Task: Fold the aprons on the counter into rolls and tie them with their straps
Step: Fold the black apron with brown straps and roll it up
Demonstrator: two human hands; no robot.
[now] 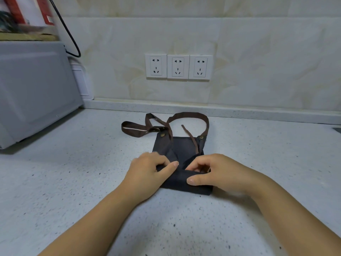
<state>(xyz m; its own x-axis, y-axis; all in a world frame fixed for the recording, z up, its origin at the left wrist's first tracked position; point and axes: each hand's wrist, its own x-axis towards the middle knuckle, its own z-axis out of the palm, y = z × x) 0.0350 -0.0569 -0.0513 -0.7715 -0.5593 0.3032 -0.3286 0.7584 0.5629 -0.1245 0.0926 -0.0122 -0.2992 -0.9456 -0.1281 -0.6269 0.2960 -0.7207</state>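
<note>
- A dark navy cloth apron (pixel 182 146), folded into a narrow strip, lies flat on the white speckled stone counter (pixel 73 182), about mid-counter and in front of the wall
- Its near end is turned up into a thick roll, and both hands sit on that roll
- The left hand (pixel 147 168) grips the roll's left part, with fingers curled down into the cloth and thumb stretched to the right along the top of the fold
- The right hand (pixel 217 172) grips the roll's right part, with fingers bent over its far edge and thumb laid across the near face
- Long brown webbing straps (pixel 191 115) trail loose from the apron's far end and loop on the counter towards the wall; one thin strap end lies across the unrolled cloth
- A round brass stud (pixel 162 134) sits at the far left corner, where a strap joins
- A grey box-shaped appliance (pixel 33 89) stands at the left, well apart from the apron
- Three white wall sockets (pixel 178 67) sit in a row on the cream tiled wall (pixel 267 61), and a black cable (pixel 69 36) hangs beside the appliance
</note>
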